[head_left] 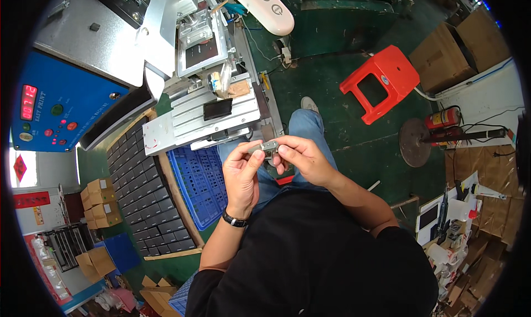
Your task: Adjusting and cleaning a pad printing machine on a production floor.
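Observation:
Just above my lap, both hands hold a small grey metal piece (pixel 267 147), whose exact kind I cannot make out. My left hand (pixel 242 176), with a black watch (pixel 235 222) on its wrist, pinches the left end between thumb and fingers. The right end sits between the thumb and fingers of my right hand (pixel 307 159). Beyond my hands is the grooved metal bed (pixel 188 121) of a printing machine. On that bed lies a black rectangular block (pixel 217 109), apart from both hands.
The machine's blue control panel (pixel 61 104) rises at left. Below it, rows of black boxes (pixel 141 178) lie beside a blue plastic crate (pixel 199 178). A red stool (pixel 381 82) stands on the green floor at right, near cardboard boxes (pixel 440 60) and a fire extinguisher (pixel 442 118).

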The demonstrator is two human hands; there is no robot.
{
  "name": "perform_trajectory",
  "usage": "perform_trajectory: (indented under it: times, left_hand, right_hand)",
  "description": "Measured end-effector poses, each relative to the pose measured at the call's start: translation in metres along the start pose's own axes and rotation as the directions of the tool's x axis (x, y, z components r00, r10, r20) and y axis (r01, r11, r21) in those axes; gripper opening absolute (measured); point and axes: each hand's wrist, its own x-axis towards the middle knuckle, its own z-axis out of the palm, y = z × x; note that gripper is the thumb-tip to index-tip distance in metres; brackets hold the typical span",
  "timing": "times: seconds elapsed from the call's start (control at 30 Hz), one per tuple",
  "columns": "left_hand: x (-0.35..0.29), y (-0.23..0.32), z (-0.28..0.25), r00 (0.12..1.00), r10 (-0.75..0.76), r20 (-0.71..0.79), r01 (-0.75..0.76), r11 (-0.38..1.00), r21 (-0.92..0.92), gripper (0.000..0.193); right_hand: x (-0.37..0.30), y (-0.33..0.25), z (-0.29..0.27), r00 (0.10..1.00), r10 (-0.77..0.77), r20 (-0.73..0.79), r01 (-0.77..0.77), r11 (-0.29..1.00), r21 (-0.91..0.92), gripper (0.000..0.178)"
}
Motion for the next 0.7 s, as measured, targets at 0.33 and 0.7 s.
perform_trajectory:
  times: [0.33,0.7]
  left_hand:
    - [-0.002,0.000,0.007,0.996,0.073,0.045,-0.075,0.995,0.065,0.027]
    - [0.005,0.002,0.000,0.969,0.213,0.128,-0.243,0.917,0.316,0.029]
  right_hand:
    - [0.001,-0.005,0.010,0.991,-0.099,-0.087,0.107,0.990,0.097,0.029]
    - [0.009,-0.020,0.006,0.982,-0.186,-0.016,0.170,0.928,-0.331,0.039]
